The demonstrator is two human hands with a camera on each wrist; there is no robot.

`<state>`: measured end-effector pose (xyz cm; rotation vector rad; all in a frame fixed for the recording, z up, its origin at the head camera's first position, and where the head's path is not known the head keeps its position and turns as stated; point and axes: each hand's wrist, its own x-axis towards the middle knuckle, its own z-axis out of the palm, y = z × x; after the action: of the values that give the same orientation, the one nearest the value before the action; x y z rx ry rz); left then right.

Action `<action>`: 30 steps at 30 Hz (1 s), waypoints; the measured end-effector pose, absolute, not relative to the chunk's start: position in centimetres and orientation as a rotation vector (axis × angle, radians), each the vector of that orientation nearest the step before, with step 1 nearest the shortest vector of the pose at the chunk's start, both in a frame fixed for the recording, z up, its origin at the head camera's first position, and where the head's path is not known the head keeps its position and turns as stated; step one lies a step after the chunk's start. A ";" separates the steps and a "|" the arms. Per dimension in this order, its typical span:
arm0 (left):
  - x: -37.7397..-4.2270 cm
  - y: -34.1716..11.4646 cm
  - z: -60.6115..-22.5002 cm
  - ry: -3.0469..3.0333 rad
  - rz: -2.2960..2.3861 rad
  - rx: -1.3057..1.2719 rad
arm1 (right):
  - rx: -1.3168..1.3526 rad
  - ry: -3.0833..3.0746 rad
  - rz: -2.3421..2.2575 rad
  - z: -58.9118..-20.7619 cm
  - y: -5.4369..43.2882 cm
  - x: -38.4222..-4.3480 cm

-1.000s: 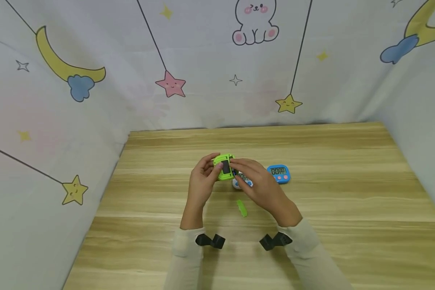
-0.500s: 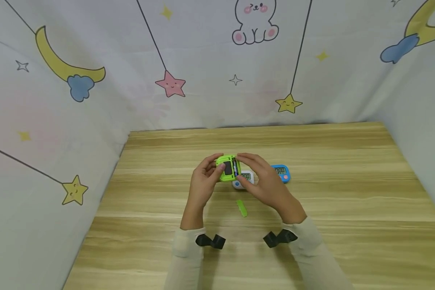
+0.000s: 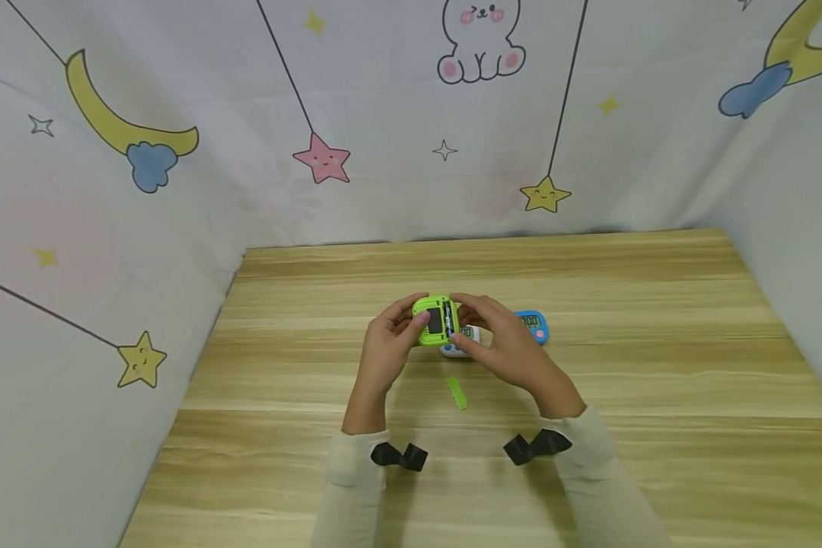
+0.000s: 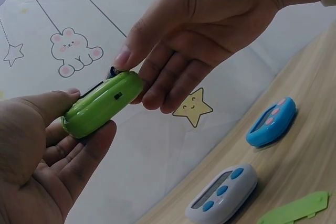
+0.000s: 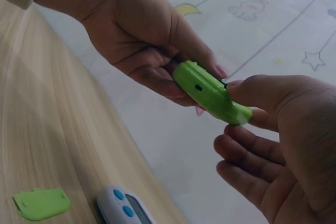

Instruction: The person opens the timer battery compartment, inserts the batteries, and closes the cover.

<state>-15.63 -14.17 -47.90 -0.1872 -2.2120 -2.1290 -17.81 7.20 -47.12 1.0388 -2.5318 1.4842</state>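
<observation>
A lime-green digital timer [image 4: 105, 102] is held up above the table, its back turned towards the head camera. A dark rectangle [image 3: 434, 320] sits on that back, next to an uncovered battery bay with a battery [image 3: 450, 317] in it. My left hand [image 3: 387, 344] grips the timer's left side, thumb on the back and fingers underneath. At the right side my right hand [image 3: 511, 352] holds the edge between thumb and index finger, the thumb at the near end of the bay. The green battery cover [image 3: 457, 393] lies loose on the table below the hands.
Behind the held timer, a white timer with blue buttons [image 4: 223, 195] lies on the wooden table [image 3: 657, 365], partly hidden in the head view. A blue timer with pink buttons [image 4: 272, 123] lies to its right. Printed cloth [image 3: 397, 198] hangs around the table's back and sides.
The right fingers, earlier over the battery bay, have drawn back to the timer's right edge, baring the battery. Both hands and the green timer have shifted slightly right.
</observation>
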 end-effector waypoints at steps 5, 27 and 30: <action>-15.7 -14.2 -48.0 -2.230 -2.123 -0.175 | 0.997 -2.603 1.572 -47.4 7.0 -18.0; -15.7 -13.5 -47.9 -2.353 -2.036 -0.147 | 0.871 -2.539 1.847 -47.4 6.3 -17.6; -15.8 -13.6 -47.8 -2.392 -2.002 -0.117 | 0.830 -2.529 1.872 -47.6 6.0 -17.6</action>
<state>-15.78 -13.61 -47.82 -0.1166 -2.3919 -2.0015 -17.60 5.98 -47.61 0.8302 -2.5295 1.8718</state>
